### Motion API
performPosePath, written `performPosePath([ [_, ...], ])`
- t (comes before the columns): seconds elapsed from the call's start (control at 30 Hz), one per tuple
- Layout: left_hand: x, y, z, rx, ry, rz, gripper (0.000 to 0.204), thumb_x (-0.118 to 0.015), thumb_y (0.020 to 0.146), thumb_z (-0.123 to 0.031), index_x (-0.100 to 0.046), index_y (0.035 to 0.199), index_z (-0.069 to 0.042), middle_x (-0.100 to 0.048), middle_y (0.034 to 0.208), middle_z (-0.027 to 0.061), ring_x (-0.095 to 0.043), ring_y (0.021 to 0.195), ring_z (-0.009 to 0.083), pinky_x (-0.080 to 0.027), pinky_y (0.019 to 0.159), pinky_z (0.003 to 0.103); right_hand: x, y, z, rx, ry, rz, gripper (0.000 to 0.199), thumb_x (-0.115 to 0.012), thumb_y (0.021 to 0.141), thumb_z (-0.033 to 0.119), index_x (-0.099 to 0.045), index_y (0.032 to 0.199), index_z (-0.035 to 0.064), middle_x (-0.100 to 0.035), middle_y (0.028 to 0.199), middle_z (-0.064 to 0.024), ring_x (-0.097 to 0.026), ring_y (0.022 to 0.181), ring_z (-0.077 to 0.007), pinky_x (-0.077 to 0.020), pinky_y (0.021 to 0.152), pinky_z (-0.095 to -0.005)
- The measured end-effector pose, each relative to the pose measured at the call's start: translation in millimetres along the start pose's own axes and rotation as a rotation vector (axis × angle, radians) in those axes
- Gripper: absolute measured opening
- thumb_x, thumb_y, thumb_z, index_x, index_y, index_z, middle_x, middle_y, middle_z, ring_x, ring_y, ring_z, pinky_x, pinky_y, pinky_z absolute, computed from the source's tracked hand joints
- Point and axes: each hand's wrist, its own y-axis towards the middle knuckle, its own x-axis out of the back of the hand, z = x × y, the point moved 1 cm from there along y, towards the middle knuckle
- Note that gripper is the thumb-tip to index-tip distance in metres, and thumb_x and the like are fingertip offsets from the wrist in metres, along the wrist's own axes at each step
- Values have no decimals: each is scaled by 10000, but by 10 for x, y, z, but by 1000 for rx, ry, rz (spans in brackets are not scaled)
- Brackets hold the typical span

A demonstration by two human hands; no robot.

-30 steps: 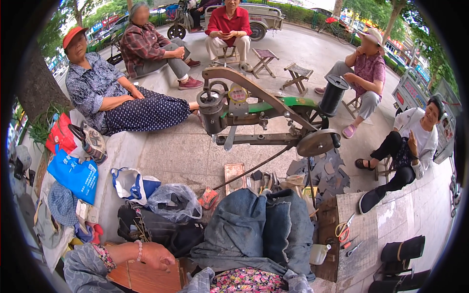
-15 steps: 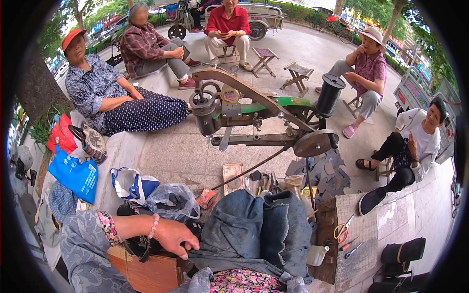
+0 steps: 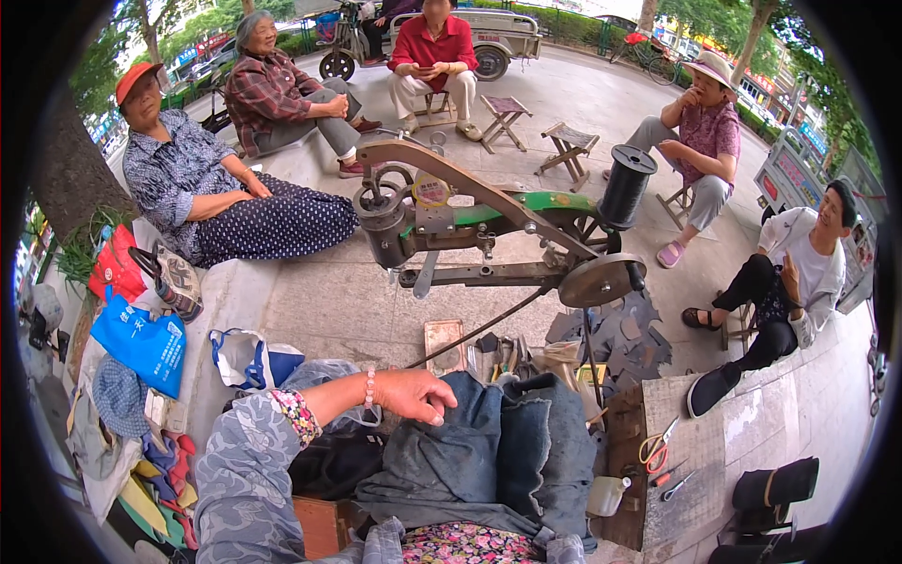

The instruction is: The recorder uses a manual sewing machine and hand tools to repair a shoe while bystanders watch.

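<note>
Paved roadside pitch, people seated round; a hand-cranked sewing machine (image 3: 507, 211) stands ahead on the paving (image 3: 329, 310). Left hand (image 3: 413, 393) over the near-left folds of the denim cloth (image 3: 442, 456), fingers bent well inward, nothing seen in them; palm turned down, so a grip can't be ruled out, nor contact with the cloth. Right hand out of view, state unknown.

Risks, my reading: cloth lies loose, so a one-sided tug could slide it off; dragged rightward, it could tip the white bottle (image 3: 606, 495) just beside it. Loose sleeve (image 3: 249, 461) might snag the clear plastic bag (image 3: 324, 376).

Denim: across the wearer's lap, faded grey-blue, rumpled, smudged, one pale frayed edge running down its right part
</note>
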Motion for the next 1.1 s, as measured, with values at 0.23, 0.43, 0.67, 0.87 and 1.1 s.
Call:
performPosePath([
  [0.23, 274, 90, 171, 202, -88, -128, 404, -620, 824, -197, -540, 1159, 14, -616, 811, 56, -607, 691, 102, -502, 588, 237, 177, 526, 920, 424, 878, 40, 183, -613, 762, 11, -581, 940, -21, -573, 951, -168, -635, 782, -283, -551, 737, -454],
  [0.43, 466, 248, 1150, 212, 344, -333, 332, -621, 801, -168, -591, 1064, 34, -669, 824, 104, -644, 739, 166, -500, 683, 296, -84, 1047, 2095, 691, 953, 13, 226, -634, 759, 54, -552, 965, 12, -534, 904, -131, -583, 735, -224, -509, 754, -420],
  [0.67, 149, 780, 2382, 411, 296, -610, 142, -583, 720, -103, -638, 824, -24, -663, 769, 131, -650, 733, 233, -502, 651, 326, -400, 1622, 2767, 703, 851, -45, 194, -630, 771, 66, -550, 943, 23, -540, 890, -133, -577, 696, -217, -501, 696, -388],
  [0.87, -89, 1337, 2951, 505, 314, -657, 98, -581, 702, -112, -571, 750, -27, -640, 832, 155, -611, 847, 326, -483, 723, 376, -510, 1818, 2695, 700, 437, -201, 196, -678, 730, 29, -546, 871, -6, -569, 879, -175, -627, 678, -230, -537, 580, -309],
  [1.1, -53, 1878, 2936, 611, 336, -654, 584, -624, 737, -135, -422, 1278, -48, -395, 1316, 221, -457, 1169, 366, -403, 965, 382, -448, 1802, 2682, 571, 449, -316, 185, -677, 725, 49, -542, 837, -10, -569, 858, -184, -636, 618, -227, -537, 525, -279],
])
